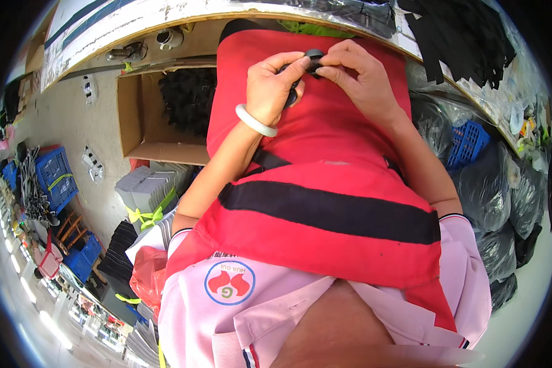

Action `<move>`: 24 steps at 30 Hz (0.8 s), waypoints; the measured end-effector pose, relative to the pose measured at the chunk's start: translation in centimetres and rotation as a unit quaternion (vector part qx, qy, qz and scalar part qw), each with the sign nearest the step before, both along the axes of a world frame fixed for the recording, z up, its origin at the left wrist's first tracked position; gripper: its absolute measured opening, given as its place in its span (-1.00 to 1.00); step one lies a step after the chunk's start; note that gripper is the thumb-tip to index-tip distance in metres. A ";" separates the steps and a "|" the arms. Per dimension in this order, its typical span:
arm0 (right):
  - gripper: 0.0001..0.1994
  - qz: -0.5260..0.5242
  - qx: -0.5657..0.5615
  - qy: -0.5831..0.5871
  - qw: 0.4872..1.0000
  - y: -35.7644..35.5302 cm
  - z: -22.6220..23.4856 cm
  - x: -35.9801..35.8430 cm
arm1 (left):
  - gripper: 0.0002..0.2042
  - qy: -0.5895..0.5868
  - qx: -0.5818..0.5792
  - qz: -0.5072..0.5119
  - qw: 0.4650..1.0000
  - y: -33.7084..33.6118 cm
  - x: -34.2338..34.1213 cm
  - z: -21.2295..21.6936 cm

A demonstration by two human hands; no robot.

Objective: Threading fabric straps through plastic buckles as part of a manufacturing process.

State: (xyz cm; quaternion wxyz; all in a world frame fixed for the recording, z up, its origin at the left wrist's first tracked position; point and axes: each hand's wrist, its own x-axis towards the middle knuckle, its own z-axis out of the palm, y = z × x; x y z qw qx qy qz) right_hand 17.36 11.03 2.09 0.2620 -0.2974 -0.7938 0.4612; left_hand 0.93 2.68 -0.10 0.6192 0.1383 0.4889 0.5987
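Note:
Above my lap, my left hand is closed around a small black strap-like piece, thumb on top and part of the piece showing below the fingers. The piece has a rounded dark end; its exact kind is too small to tell. My right hand pinches the same piece from the other side, thumb and forefinger pressed together at its edge. A red apron with a black band lies under both hands. A pale bangle circles my left wrist.
The worktable edge runs just beyond my hands, with black strips hanging over it at right. Left stands a cardboard box holding black pieces, near grey stacks. Right are black plastic bags and a blue basket.

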 end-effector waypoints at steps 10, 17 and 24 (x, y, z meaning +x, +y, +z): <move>-0.77 -0.001 -0.335 -0.096 0.937 -0.2 2.8 0.1 | -0.83 0.064 0.005 0.047 0.997 0.0 0.2 -0.1; -0.80 -0.047 -0.389 -0.099 0.915 -0.8 2.2 -0.2 | -0.83 0.075 0.031 0.068 0.994 -0.3 0.3 0.3; -0.78 -0.041 -0.428 -0.080 0.899 -0.8 1.9 -0.3 | -0.85 0.150 0.055 0.058 0.985 -0.6 0.3 0.7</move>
